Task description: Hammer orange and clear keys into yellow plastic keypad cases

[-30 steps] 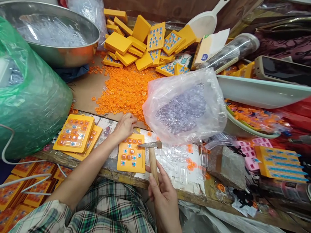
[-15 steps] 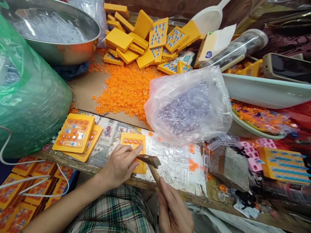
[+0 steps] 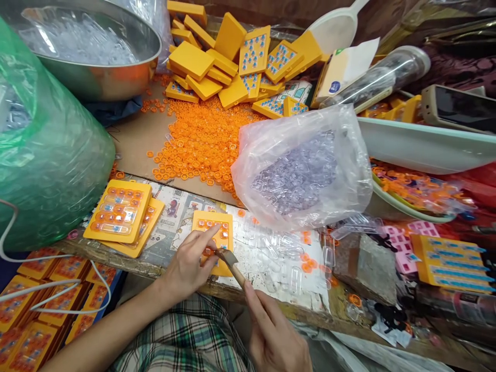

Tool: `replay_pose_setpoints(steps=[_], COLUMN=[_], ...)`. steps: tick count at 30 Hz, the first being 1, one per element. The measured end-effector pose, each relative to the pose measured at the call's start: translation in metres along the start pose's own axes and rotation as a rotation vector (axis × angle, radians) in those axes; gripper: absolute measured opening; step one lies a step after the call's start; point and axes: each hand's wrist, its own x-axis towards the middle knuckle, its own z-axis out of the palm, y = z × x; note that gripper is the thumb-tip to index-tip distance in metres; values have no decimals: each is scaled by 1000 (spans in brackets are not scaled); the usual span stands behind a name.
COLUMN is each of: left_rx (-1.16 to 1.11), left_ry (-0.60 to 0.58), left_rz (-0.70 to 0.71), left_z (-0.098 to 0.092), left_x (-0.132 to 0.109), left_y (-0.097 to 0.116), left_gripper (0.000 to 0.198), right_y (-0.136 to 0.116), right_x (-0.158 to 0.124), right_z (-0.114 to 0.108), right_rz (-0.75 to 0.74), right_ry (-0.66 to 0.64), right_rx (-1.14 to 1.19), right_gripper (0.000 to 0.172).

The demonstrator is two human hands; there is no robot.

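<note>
In front of me a yellow plastic case (image 3: 212,221) lies on the bench, with rows of orange pieces set in its face. My left hand (image 3: 192,261) rests over its left side, forefinger stretched across the orange pieces and thumb apart. The other fingers are bent, and part of the case is hidden beneath them. My right hand (image 3: 273,325) is wrapped round the wooden handle of a small hammer (image 3: 228,258). The hammer's metal head is low over the lower part of the case, near my left thumb; whether it touches is unclear.
Two filled yellow cases (image 3: 120,212) overlap at left. Behind lie loose orange pieces (image 3: 205,139) and a heap of yellow cases (image 3: 191,59). A bag of clear pieces (image 3: 302,170) stands right of centre, near a stone block (image 3: 372,266). A green bag (image 3: 50,155) and metal bowl (image 3: 104,77) flank the left.
The hammer head has dropped toward the case and shifted slightly left. My left forefinger has moved up and left, uncovering more orange pieces.
</note>
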Motion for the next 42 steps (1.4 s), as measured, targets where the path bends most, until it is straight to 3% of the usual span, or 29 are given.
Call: replay_pose_setpoints(steps=[4,9,11,14,17,22,25,29,33,42], left_rx=[-18,45,42,88,175,322,346,377,403,437], left_ry=[-25,8,27,180,322,168,77,-14,-41,-39], left_rz=[-26,-56,-93,-108,-92,-85,-97,-127,-155,-130], left_z=[-12,-37,-45,-48,-39,-12,-4,-6,-8,0], left_x=[-6,-19,-18,-3,34,112,138,145,145,138], left_y=[3,1,-2,-11,-25,-47,-53,-52,-52,-51], left_gripper=[64,63,58,44,27,19,16,15,19,24], right_y=[0,-9,-13,-17,-15,-6,0,5,6,-1], right_x=[3,10,14,18,19,17,13,3,-2,7], right_z=[-1,3,6,9,12,9,5,3,5,9], right_rz=[43,42,-10,-42,9,119,192,361,498,359], right_ry=[25,155,101,-11,21,267,378,440,398,341], right_rx=[119,300,256,179,252,382,335,281,311,375], right_gripper=[61,64,64,62,58,56,55,47,40,46])
